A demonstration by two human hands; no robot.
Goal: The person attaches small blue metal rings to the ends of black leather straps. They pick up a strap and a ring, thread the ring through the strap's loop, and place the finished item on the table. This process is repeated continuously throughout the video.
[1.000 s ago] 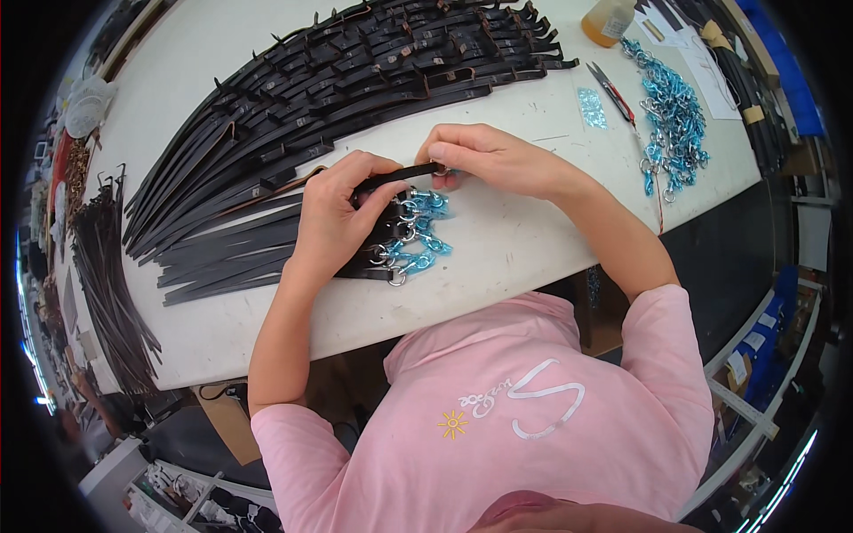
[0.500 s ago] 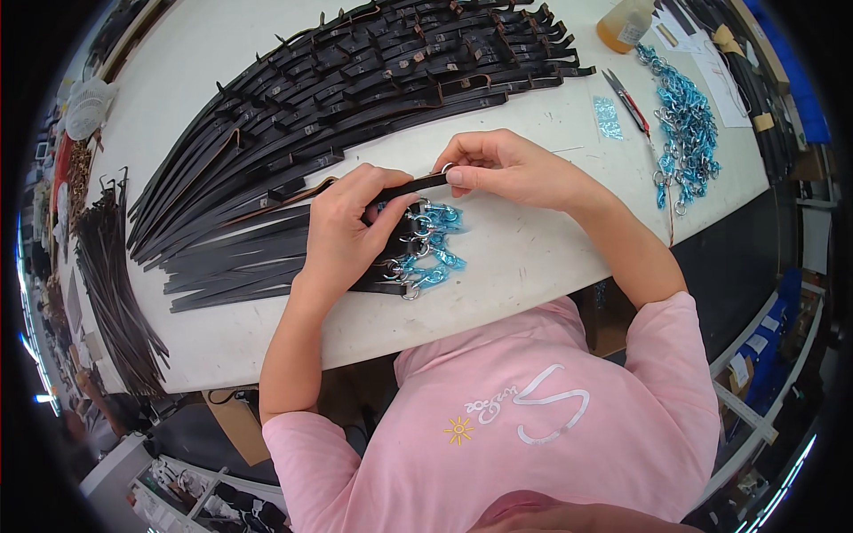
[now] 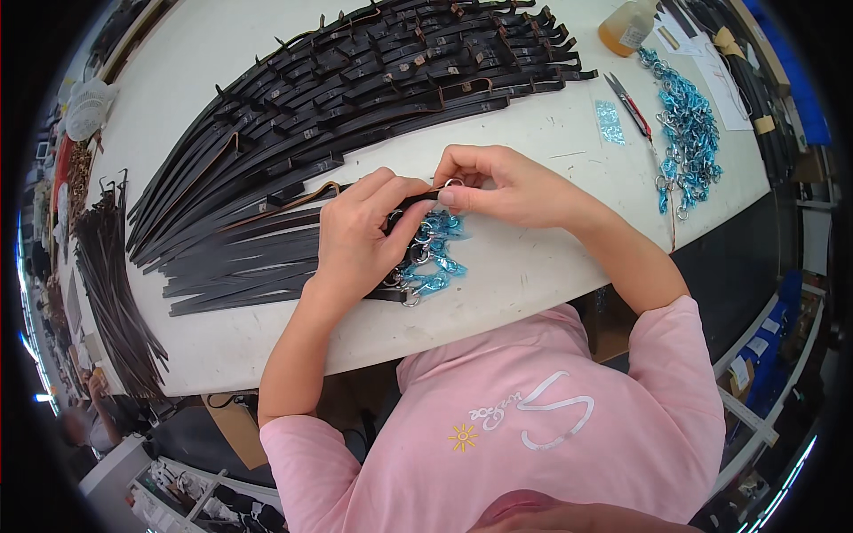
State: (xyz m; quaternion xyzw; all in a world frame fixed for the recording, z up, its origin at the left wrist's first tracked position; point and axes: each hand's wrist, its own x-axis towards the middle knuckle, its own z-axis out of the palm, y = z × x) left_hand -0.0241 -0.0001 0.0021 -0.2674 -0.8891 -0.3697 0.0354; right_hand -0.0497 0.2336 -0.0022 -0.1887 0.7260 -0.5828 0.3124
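My left hand point(image 3: 366, 222) pinches a black strap point(image 3: 429, 194) near its end, thumb below and fingers over the top. At that end my right hand point(image 3: 498, 185) grips a small metal ring point(image 3: 454, 182) between thumb and fingertips, right against the strap. The rest of this strap is hidden behind my left hand. Under and beside the left hand lie several finished-looking straps point(image 3: 240, 266), with metal rings and clips in blue plastic film point(image 3: 435, 280) at their right ends.
A wide pile of black straps point(image 3: 355, 98) with folded ends covers the table's far side. Thin dark straps point(image 3: 111, 284) hang at the left edge. To the right lie red-handled snips point(image 3: 633, 108), a heap of blue-wrapped metal clips point(image 3: 689, 124) and a bottle of amber liquid point(image 3: 625, 28).
Both hands have shifted slightly nearer to me. My left hand has slid right along the strap, closer to the right hand, so less strap shows between them.
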